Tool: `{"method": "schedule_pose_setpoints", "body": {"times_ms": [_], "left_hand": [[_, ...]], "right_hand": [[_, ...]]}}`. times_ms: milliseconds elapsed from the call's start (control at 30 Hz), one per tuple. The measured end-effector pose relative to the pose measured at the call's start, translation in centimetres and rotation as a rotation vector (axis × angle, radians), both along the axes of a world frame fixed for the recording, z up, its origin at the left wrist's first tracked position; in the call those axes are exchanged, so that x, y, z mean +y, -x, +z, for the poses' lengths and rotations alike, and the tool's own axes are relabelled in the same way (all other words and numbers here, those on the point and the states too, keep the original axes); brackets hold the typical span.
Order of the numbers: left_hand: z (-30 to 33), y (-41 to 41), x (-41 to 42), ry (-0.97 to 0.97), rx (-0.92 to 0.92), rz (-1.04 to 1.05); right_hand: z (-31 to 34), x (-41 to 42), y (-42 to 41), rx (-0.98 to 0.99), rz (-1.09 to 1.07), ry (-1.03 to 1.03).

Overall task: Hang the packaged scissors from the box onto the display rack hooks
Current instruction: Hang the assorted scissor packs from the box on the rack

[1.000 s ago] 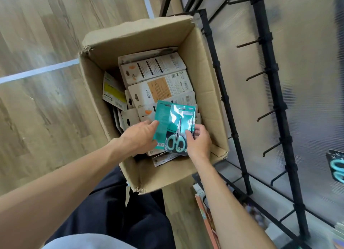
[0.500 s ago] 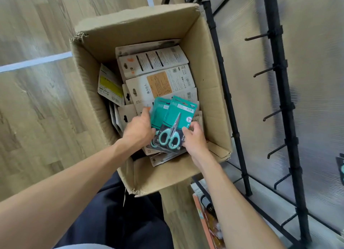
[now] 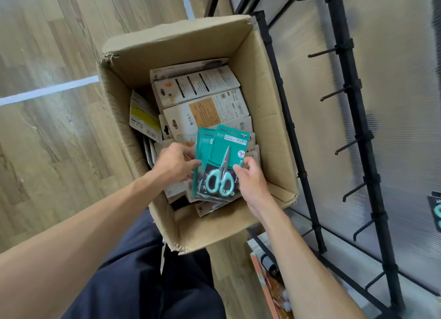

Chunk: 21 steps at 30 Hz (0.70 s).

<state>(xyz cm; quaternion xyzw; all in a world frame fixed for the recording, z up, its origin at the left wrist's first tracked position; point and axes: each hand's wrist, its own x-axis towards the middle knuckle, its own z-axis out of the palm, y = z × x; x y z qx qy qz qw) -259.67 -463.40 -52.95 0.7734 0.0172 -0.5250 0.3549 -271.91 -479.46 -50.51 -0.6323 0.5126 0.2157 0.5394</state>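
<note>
Inside the open cardboard box (image 3: 260, 84) at the centre of the frame, both hands are on two teal scissor packs held above a jumble of white and cream packages (image 3: 205, 96). The front scissor pack (image 3: 223, 166) shows a pair of scissors with light teal handles pointing toward the lower edge of the frame, and it overlaps the rear scissor pack (image 3: 201, 146), whose left edge and top peek out behind it. The left hand (image 3: 175, 162) grips the left edge of the packs, thumb on the card face and fingers curled behind. The right hand (image 3: 251, 179) pinches the right edge of the front pack, thumb pressed on its face beside the blades. Both packs are tilted and sit over the lower half of the box, touching neither its walls nor the rack. Along the right of the frame stands the black display rack (image 3: 353, 118), its bare hooks (image 3: 334, 96) jutting to the left in a column. At the far right edge a hung teal pack (image 3: 435, 211) is partly cut off. Dark trousers (image 3: 143, 283) fill the lower middle, over a wooden floor (image 3: 47, 56) crossed by a white line
</note>
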Motion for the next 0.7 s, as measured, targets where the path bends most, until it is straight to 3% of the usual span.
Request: {"method": "schedule_pose_setpoints", "body": {"times_ms": [300, 467, 533, 633, 700], "left_hand": [[0.5, 1.2, 0.7, -0.088, -0.209, -0.014], [2.7, 0.9, 0.9, 0.160, 0.079, -0.008], [4.1, 0.8, 1.3, 0.179, 0.104, 0.028], [7.4, 0.5, 2.2, 0.155, -0.007, 0.075], [10.9, -0.5, 3.2, 0.109, -0.199, 0.012]], "right_hand": [[1.5, 0.5, 1.5, 0.004, 0.017, 0.084], [3.0, 1.3, 1.7, -0.020, 0.015, 0.060], [4.4, 1.6, 1.3, -0.020, 0.029, 0.063], [7.4, 1.9, 0.7, -0.023, 0.045, 0.118], [10.6, 2.0, 0.1, -0.063, 0.005, 0.183]]}}
